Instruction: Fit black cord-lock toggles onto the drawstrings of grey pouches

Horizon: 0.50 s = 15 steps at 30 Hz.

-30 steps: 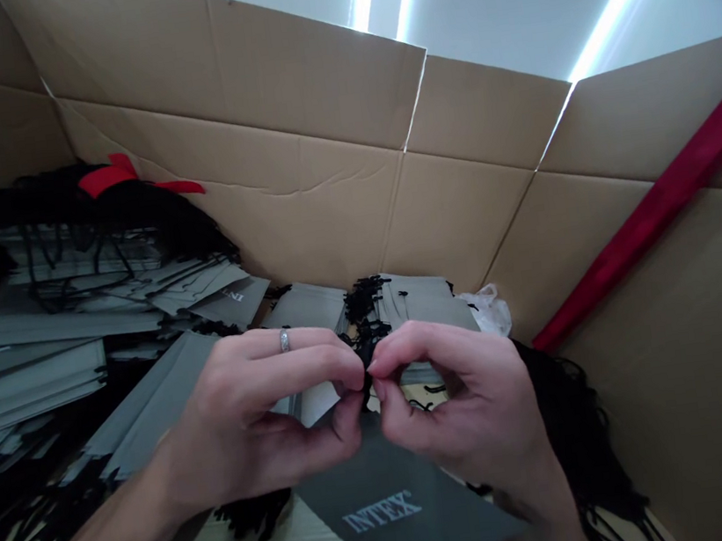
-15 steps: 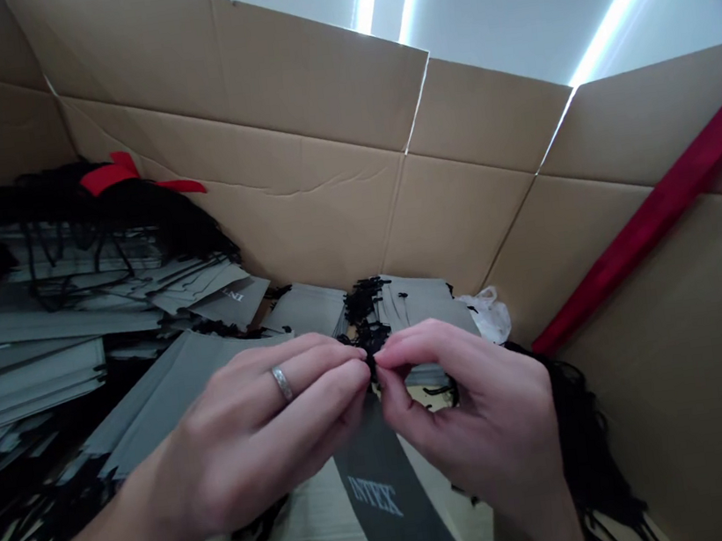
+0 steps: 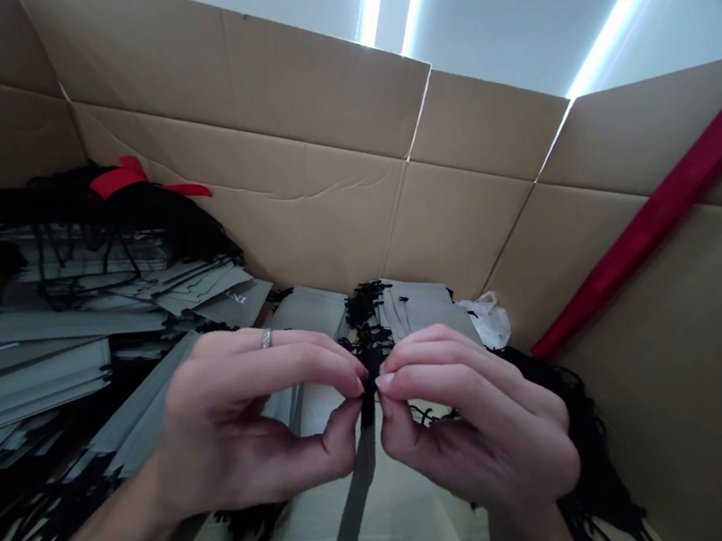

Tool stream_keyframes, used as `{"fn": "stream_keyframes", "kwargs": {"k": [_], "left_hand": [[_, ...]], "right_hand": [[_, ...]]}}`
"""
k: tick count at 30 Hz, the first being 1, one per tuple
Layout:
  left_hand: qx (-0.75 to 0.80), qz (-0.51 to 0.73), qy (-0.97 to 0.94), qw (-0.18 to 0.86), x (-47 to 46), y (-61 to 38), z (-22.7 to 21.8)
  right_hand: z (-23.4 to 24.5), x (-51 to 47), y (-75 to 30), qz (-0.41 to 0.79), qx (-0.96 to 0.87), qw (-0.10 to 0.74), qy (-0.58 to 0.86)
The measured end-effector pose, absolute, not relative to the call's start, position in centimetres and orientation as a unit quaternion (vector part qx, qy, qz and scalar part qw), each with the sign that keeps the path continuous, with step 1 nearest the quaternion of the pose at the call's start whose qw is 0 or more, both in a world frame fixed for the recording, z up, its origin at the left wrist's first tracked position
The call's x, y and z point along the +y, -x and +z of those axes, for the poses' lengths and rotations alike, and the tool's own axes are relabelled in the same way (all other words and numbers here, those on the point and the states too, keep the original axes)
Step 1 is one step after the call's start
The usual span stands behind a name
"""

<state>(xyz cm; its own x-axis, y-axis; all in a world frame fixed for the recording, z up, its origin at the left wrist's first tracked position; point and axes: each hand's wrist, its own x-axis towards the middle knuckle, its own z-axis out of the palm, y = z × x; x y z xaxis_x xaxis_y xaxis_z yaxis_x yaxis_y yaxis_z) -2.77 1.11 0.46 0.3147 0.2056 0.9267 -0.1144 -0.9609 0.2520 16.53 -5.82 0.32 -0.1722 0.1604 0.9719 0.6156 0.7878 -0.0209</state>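
A flat grey piece (image 3: 352, 520), turned nearly edge-on, hangs below my fingers from a short black cord (image 3: 369, 410). My left hand (image 3: 257, 417), with a ring on one finger, pinches at the cord between thumb and fingertips. Close beside it, my right hand (image 3: 477, 415) pinches at the same cord from the other side. The fingertips almost meet and hide the exact shape of the cord there. Just behind the hands lie stacked grey pieces (image 3: 422, 302) with black cord ends (image 3: 369, 303) bunched along one side.
Piles of grey pieces (image 3: 36, 384) with black cords fill the left side. A red strip (image 3: 119, 180) lies over black cords at the back left. Cardboard walls (image 3: 292, 151) surround the surface. A dark red band (image 3: 653, 214) slants down the right wall, near a clear plastic bag (image 3: 491, 320).
The grey piece has turned from showing its white INTEX lettering to nearly edge-on. My left fingers have changed from lying straight to a rounded pinch with the thumb showing.
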Motion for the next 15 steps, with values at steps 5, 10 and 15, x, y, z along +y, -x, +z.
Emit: {"fn": "stream_keyframes", "kwargs": {"k": [5,10,15], "left_hand": [[0.000,0.579,-0.794,0.186,1.9,2.3,0.6],[0.045,0.546,-0.836,-0.010,0.5,3.4,0.6],[0.144,0.533,-0.832,-0.058,-1.7,3.9,0.2]], "right_hand": [[0.4,-5.4,-16.5,-0.166,-0.731,0.610,0.255],[0.5,-5.7,-16.9,-0.201,-0.739,0.580,0.278],[0.5,-6.3,-16.9,-0.237,-0.747,0.546,0.297]]}}
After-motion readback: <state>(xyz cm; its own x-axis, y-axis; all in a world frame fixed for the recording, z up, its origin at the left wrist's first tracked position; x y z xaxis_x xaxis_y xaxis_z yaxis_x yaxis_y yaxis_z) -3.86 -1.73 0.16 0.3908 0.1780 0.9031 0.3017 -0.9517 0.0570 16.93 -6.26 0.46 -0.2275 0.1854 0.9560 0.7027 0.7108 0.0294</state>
